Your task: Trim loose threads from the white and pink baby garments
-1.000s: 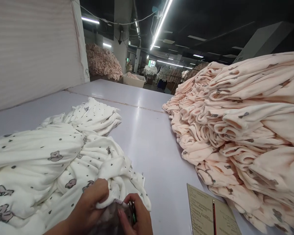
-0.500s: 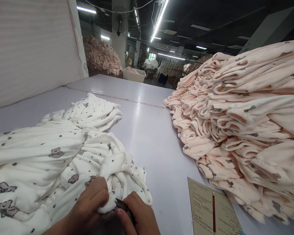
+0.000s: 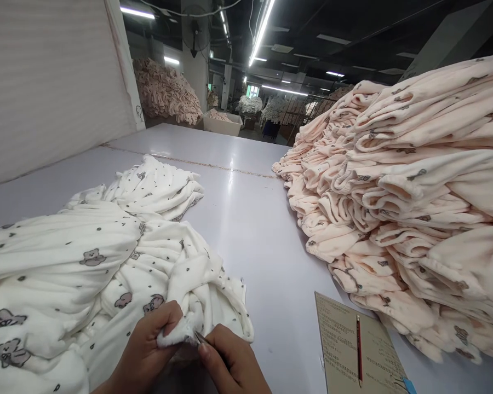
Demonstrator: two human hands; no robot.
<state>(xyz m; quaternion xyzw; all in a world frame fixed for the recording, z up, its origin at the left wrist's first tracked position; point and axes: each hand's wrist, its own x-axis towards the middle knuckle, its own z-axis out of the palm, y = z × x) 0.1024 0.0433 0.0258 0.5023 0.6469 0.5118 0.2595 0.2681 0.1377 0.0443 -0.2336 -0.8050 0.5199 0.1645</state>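
Where the grip is made, work surface: broad, glossy, pale-lilac tabletop [image 3: 254,230], extending beneath and beyond the grip.
Hanging sheet: off-white, faintly striped cloth [image 3: 53,82], far beyond the grip and to its left.
Pink stack: tall pile of folded, pale-pink soft fabric pieces with small grey-brown prints [image 3: 414,208], right of the grip, well apart from it.
White heap: loosely gathered white plush fabric with dark spots and mauve-grey bear prints [image 3: 66,246], left of the grip and just beyond it.
Written sheet: flat, beige rectangular board bearing rows of handwriting [image 3: 339,334], right of the grip, near the pink stack.
Right hand [image 3: 234,355]: fingers closed around a tool, thumb toward the left hand.
Left hand [image 3: 150,339]: fingers clamped on the worked fabric edge, just beside the right hand.
Worked edge: bunched, white fleecy fabric edge [image 3: 175,335], held at the grip, between the two hands.
Pencil: slender red-and-black rod [image 3: 359,353], lying lengthwise on the written sheet, right of the grip.
Tool: small, pointed metal implement [image 3: 200,337], tip at the worked edge; remainder hidden by fingers.
Corner piece: small, bright-blue flat item [image 3: 409,385], at the written sheet's near right corner.
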